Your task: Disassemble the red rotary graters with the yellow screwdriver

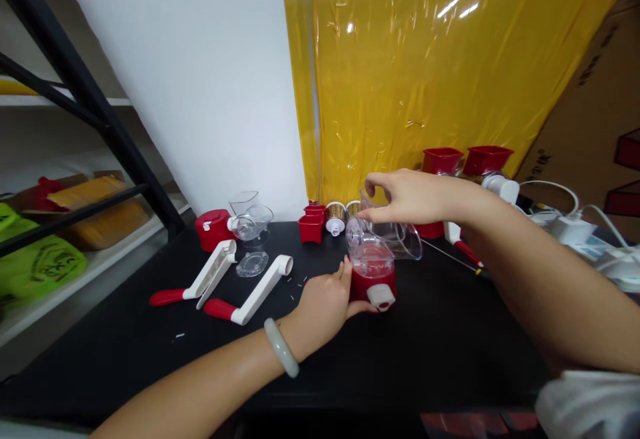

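My left hand (325, 299), with a pale bangle at its wrist, wraps round the side of the red base (359, 284) of a rotary grater. A white knob (381, 297) sticks out of the base's near side. From above, my right hand (405, 197) grips the clear plastic hopper (407, 244) between thumb and fingers. The hopper lies tilted over the top of the base, with its wide mouth toward the right. Whether the two parts are locked together cannot be made out. Just behind them stand metal grater drums (335, 217), partly covered by the hopper.
Left on the black table (150, 359) lie two white crank handles with red grips (260, 292), a clear ring (253, 264), another red base (213, 229) and a clear hopper (253, 219). Red pushers (311, 227) stand behind. At right are a screwdriver (483, 272), white cables and adapters (575, 231).
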### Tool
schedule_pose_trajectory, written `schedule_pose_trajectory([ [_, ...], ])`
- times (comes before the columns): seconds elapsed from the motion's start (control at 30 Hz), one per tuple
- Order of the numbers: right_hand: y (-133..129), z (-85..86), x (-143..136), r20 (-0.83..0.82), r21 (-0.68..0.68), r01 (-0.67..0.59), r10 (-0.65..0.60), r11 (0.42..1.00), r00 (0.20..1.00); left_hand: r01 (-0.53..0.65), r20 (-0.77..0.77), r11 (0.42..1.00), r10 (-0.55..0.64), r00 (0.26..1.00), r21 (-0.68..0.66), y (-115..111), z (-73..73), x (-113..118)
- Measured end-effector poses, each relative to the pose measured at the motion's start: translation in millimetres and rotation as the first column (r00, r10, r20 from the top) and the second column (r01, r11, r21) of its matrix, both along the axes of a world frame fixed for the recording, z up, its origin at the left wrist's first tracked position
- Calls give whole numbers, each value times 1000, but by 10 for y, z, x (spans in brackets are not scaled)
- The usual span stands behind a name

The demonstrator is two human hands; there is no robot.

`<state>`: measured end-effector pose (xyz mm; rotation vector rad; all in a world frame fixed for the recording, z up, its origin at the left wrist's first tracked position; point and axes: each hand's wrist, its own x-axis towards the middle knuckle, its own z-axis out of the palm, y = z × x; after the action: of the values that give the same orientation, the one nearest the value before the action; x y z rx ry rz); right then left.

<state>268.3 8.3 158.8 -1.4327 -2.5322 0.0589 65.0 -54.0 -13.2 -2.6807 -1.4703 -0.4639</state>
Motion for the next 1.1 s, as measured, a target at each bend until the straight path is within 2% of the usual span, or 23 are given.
schedule_pose_trajectory([
  [0.1, 60, 32, 35, -9, -20, -45, 45, 999, 999, 27, 42, 1000, -27, 999, 5, 5, -1, -17],
  [0.2, 119, 82, 79, -90, -104, -138, 129, 985, 988, 37, 41, 999, -37, 998, 8, -17, 30, -16],
  [0.33, 165, 145, 207, -297, -267, -355, 274, 896, 915, 7, 35, 998, -5, 999, -60, -53, 133, -38],
  [0.4, 165, 151, 335, -390, -271, -382, 263, 883, 883, 33, 126, 991, -17, 992, -127, -20, 198, -83],
  [0.47, 148, 137, 505, -479, -233, -356, 212, 905, 852, 86, 277, 976, -29, 960, -198, 78, 246, -133],
  [0.57, 100, 95, 784, -634, -152, -288, 130, 946, 763, 199, 502, 913, 8, 865, -357, 313, 246, -154],
  [0.7, 41, 15, 1084, -782, -70, -145, 36, 987, 622, 401, 710, 751, 125, 693, -524, 553, 162, -46],
  [0.77, 29, -40, 1188, -806, -37, -118, 40, 992, 591, 450, 729, 689, 167, 664, -567, 576, 141, 20],
  [0.8, 28, -70, 1228, -810, -17, -116, 55, 993, 584, 452, 721, 683, 159, 675, -573, 568, 139, 49],
  [0.9, 36, -163, 1307, -811, 35, -122, 100, 992, 576, 404, 675, 745, 83, 734, -531, 508, 157, 107],
  [0.97, 49, -220, 1325, -822, 47, -127, 111, 991, 559, 376, 667, 779, 73, 741, -502, 448, 199, 108],
  [1.03, 67, -270, 1325, -833, 56, -125, 116, 991, 541, 378, 701, 787, 94, 707, -488, 361, 297, 39],
  [1.1, 93, -314, 1318, -838, 57, -126, 116, 990, 533, 385, 747, 801, 113, 655, -459, 237, 471, -153],
])
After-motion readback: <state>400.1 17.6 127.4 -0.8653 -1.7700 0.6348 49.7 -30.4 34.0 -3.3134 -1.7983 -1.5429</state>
